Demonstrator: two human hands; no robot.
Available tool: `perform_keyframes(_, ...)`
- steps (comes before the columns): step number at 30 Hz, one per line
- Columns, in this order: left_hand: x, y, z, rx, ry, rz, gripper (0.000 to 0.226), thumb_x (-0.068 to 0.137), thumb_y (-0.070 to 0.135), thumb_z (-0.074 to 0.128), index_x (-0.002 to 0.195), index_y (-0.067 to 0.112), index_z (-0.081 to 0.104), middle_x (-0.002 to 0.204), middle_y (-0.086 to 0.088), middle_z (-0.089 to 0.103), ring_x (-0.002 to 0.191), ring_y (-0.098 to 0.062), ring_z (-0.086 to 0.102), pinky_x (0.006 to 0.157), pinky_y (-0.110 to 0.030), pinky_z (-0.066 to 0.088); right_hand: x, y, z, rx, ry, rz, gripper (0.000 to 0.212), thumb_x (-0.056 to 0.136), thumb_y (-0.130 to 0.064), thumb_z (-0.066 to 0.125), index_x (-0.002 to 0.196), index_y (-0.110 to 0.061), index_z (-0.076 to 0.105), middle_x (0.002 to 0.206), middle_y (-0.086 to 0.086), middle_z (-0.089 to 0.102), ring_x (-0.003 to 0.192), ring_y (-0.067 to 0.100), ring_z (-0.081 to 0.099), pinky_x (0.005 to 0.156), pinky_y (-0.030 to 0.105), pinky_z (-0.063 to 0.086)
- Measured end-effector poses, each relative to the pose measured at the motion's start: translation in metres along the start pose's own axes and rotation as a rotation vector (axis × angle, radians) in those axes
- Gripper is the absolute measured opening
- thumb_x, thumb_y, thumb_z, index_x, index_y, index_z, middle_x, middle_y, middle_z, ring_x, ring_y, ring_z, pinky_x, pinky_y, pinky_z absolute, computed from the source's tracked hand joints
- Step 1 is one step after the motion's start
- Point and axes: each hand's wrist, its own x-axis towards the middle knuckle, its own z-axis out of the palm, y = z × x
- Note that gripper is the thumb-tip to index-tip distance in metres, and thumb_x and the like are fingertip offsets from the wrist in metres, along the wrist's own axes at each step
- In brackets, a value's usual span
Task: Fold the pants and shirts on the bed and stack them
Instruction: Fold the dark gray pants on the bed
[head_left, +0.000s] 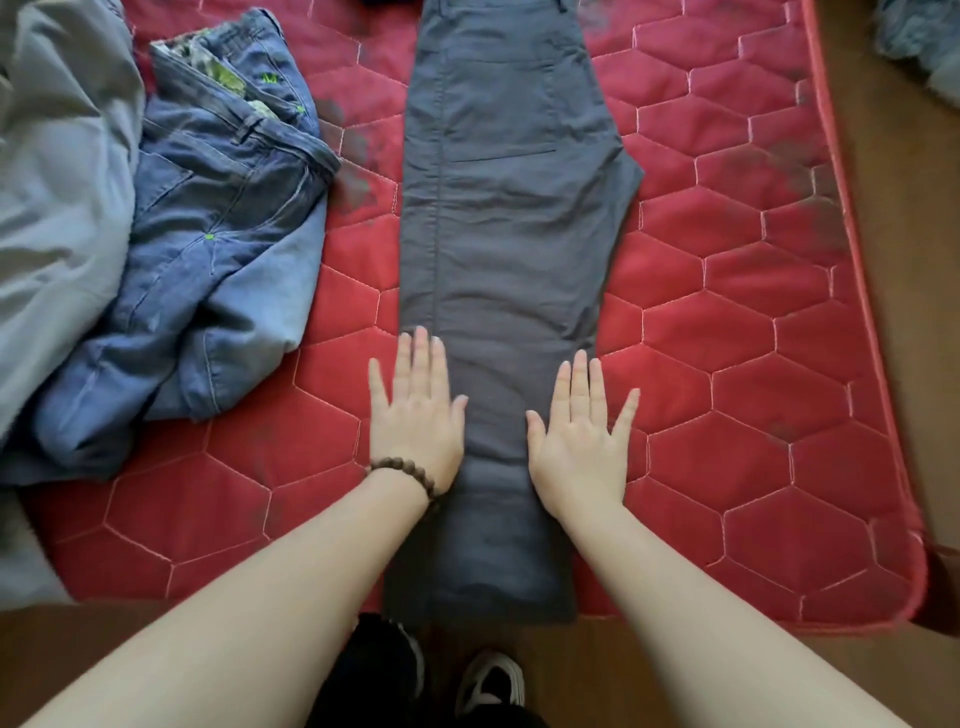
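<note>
Dark grey pants (498, 223) lie lengthwise down the middle of the red quilted mattress (727, 322), folded leg on leg, hems at the near edge. My left hand (415, 415), with a bead bracelet at the wrist, lies flat on the pants' left edge with fingers straight and spread. On the right edge of the same leg section, my right hand (579, 441) rests flat too. Crumpled blue jeans (208, 249) sit to the left on the mattress. A light grey garment (57, 182) is heaped at the far left.
The mattress ends at a piped edge on the right, with wooden floor (904, 260) beyond. Wooden floor also runs along the near edge, where my shoes (488, 680) stand. A bluish cloth (919, 47) lies at the top right corner.
</note>
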Motion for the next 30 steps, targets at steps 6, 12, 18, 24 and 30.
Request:
perform_keyframes(6,-0.079,0.019,0.015,-0.070,-0.040,0.218,0.061,0.096,0.038,0.016,0.152,0.015,0.017,0.160,-0.005,0.016,0.148,-0.022,0.013,0.119,-0.045,0.007,-0.071,-0.028,0.013,0.128,-0.008,-0.188,0.057,0.096,-0.031,0.030,0.148,-0.008,0.034,0.156,0.008,0.027,0.146,0.021,0.023,0.118,0.054,0.016)
perform_keyframes(12,-0.108,-0.022,0.026,-0.071,-0.015,0.070,0.063,0.094,0.045,0.020,0.152,0.022,0.019,0.160,-0.005,0.017,0.148,-0.027,0.014,0.118,-0.054,0.014,-0.101,0.017,0.020,0.064,-0.023,-0.054,0.064,0.097,-0.044,0.025,0.151,-0.012,0.026,0.160,0.003,0.017,0.148,0.021,0.013,0.117,0.059,0.006)
perform_keyframes(18,-0.138,0.008,0.032,-0.102,-0.014,0.146,0.060,0.094,0.045,0.025,0.152,0.027,0.026,0.160,-0.006,0.017,0.148,-0.032,0.011,0.115,-0.058,0.017,-0.126,-0.024,0.023,0.091,-0.054,-0.229,0.056,0.099,-0.044,0.024,0.152,-0.025,0.026,0.160,0.000,0.017,0.149,0.021,0.011,0.115,0.062,0.008)
perform_keyframes(24,-0.167,-0.028,0.028,-0.236,-0.061,-0.026,0.057,0.099,0.044,0.029,0.152,0.028,0.017,0.160,-0.014,0.012,0.148,-0.032,0.011,0.118,-0.047,0.009,-0.143,0.011,0.017,0.125,-0.129,-0.117,0.055,0.102,-0.045,0.025,0.154,-0.029,0.014,0.162,0.002,0.001,0.149,0.024,0.001,0.119,0.055,0.004)
perform_keyframes(30,-0.191,-0.015,0.003,-0.811,-0.024,-0.335,0.061,0.086,0.014,0.066,0.141,0.016,0.041,0.122,-0.002,0.049,0.116,-0.019,0.048,0.101,-0.032,0.040,-0.153,-0.005,-0.017,0.651,-0.092,0.352,0.066,0.092,-0.027,0.059,0.149,-0.017,0.028,0.144,0.009,0.039,0.129,0.026,0.039,0.106,0.041,0.033)
